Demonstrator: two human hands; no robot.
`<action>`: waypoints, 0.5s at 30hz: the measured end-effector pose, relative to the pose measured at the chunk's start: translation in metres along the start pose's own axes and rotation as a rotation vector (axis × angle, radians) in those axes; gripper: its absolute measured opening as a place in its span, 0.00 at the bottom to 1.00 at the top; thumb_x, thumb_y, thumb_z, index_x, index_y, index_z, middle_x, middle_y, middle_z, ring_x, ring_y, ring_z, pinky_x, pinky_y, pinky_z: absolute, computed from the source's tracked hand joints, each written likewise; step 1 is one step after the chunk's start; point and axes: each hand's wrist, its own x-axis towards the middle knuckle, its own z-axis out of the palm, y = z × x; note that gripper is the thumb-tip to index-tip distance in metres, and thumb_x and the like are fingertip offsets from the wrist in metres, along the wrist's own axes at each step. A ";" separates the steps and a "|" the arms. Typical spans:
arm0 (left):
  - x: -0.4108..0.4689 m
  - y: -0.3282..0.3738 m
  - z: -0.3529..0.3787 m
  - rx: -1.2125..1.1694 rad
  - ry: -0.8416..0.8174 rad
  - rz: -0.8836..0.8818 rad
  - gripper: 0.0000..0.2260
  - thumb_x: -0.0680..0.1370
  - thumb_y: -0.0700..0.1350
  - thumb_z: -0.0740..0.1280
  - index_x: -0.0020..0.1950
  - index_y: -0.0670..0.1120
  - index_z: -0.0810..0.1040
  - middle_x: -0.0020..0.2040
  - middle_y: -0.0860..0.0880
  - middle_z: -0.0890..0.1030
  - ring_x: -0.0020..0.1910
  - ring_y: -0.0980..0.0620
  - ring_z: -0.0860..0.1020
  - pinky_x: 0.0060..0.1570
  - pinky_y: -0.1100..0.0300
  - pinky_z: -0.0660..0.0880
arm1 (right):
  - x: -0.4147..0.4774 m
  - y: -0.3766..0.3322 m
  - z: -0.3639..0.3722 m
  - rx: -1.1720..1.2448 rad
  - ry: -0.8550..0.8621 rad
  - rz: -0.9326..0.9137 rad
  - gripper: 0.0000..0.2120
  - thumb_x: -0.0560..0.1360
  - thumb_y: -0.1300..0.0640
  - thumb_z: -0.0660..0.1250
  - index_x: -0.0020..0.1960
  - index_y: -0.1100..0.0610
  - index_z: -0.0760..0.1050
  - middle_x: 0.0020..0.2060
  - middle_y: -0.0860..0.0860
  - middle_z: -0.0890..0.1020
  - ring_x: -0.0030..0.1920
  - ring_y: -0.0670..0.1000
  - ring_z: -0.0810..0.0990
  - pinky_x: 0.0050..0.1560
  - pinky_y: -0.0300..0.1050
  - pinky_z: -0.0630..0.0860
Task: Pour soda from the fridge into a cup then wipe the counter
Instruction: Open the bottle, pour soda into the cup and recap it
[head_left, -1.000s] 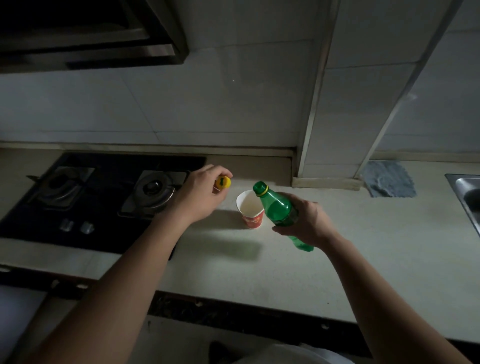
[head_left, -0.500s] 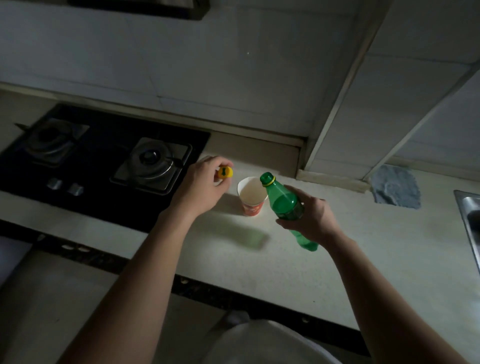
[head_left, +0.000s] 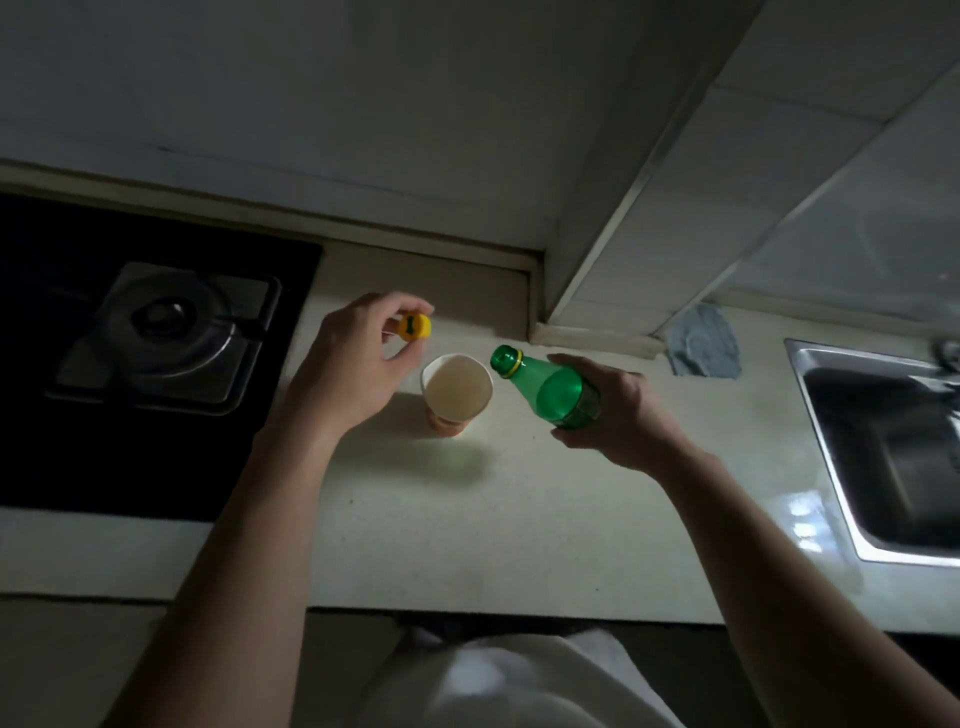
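Since half a second ago the green soda bottle (head_left: 558, 387) has been tipped further toward the horizontal, and its open mouth has been brought just beside the right rim of the paper cup (head_left: 456, 391); the view has also been swung downward, so that more of the steel sink (head_left: 883, 457) is now seen at the right. The bottle is gripped around its body by the right hand (head_left: 618, 410), with the neck and its yellow ring pointed leftward at the cup. No liquid is seen leaving the mouth, and the cup's pale interior is too dim for its contents to be told. The yellow bottle cap (head_left: 414, 327) is pinched between the thumb and fingertips of the left hand (head_left: 353, 364), which is held above the counter just left of the cup. The cup is stood upright on the light countertop (head_left: 519, 530), between the two hands. A black gas hob (head_left: 156, 332) with a round burner is set into the counter at the left. A grey cloth (head_left: 704, 343) is laid against the tiled wall, between the cup and the sink and well apart from both hands.
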 end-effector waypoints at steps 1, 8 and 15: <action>0.001 0.001 0.002 -0.005 -0.012 0.003 0.12 0.75 0.42 0.71 0.58 0.51 0.79 0.53 0.53 0.80 0.49 0.57 0.78 0.51 0.65 0.76 | -0.001 0.001 -0.001 -0.011 -0.007 0.003 0.41 0.65 0.55 0.80 0.74 0.50 0.67 0.62 0.52 0.80 0.58 0.50 0.80 0.55 0.41 0.77; 0.003 -0.001 0.008 0.008 -0.032 -0.063 0.12 0.76 0.45 0.71 0.59 0.53 0.78 0.54 0.56 0.79 0.53 0.57 0.78 0.47 0.67 0.73 | -0.001 0.007 -0.008 -0.105 -0.033 0.010 0.41 0.66 0.56 0.80 0.74 0.49 0.66 0.62 0.52 0.80 0.56 0.50 0.80 0.52 0.39 0.75; -0.002 -0.001 0.008 0.014 -0.038 -0.055 0.12 0.77 0.45 0.70 0.60 0.51 0.78 0.57 0.52 0.80 0.54 0.55 0.78 0.49 0.62 0.75 | -0.001 0.008 -0.003 -0.158 -0.031 0.031 0.40 0.67 0.58 0.79 0.74 0.47 0.65 0.61 0.52 0.80 0.56 0.51 0.80 0.47 0.39 0.73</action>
